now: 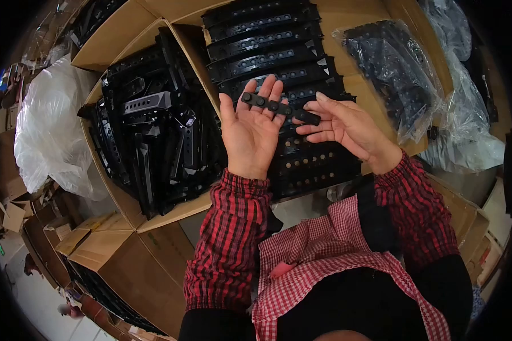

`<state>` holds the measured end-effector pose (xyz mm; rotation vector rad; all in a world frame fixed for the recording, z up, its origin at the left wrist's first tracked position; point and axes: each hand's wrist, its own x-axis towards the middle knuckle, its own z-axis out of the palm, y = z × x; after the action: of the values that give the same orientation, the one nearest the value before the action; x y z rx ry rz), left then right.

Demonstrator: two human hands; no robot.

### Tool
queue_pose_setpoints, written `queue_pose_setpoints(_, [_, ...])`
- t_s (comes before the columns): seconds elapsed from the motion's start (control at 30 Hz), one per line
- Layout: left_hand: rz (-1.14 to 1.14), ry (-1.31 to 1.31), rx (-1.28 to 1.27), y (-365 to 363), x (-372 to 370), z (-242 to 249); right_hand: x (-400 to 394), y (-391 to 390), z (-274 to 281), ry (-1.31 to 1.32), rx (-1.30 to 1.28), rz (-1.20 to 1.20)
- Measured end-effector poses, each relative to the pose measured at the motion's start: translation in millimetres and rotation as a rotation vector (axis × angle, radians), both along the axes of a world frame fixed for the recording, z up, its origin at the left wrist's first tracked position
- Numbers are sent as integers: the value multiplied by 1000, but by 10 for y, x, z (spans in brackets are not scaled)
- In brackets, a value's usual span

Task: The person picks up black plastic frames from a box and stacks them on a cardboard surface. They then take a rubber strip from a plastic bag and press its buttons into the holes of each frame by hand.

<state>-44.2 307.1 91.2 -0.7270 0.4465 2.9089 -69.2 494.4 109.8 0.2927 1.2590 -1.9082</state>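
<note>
My left hand [251, 133] is palm up with its fingers stretched out. Across those fingers lies a narrow black strip with round raised knobs [273, 106]. The strip's right end sits between the thumb and fingers of my right hand [350, 122]. Underneath both hands, long black plastic parts with rows of round holes [261, 42] are stacked side by side in a carton. The lower parts of this stack [310, 162] show rows of light round spots. My hands hide the middle of the stack.
Left of the stack, a cardboard box [179, 213] holds jumbled black plastic parts [148, 105]. A clear bag of small black pieces [387, 68] lies on cardboard at right. White plastic sheeting [54, 125] bulges at far left. A closed-sided carton [131, 273] stands at lower left.
</note>
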Motion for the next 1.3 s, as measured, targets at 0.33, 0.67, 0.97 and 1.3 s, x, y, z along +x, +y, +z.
queue_pose_setpoints(0.33, [-45, 22, -3, 37, -8, 17, 6, 75, 0, -12, 31, -14])
queue_pose_setpoints(0.67, [-116, -7, -46, 111, 59, 130, -3, 195, -19, 21, 89, 1])
queue_pose_setpoints(0.97, [-427, -246, -294, 115, 260, 23, 105, 397, -95, 83, 196, -36])
queue_pose_setpoints(1.3, [-410, -196, -390, 158, 388, -121, 239, 632, -260, 212, 225, 44])
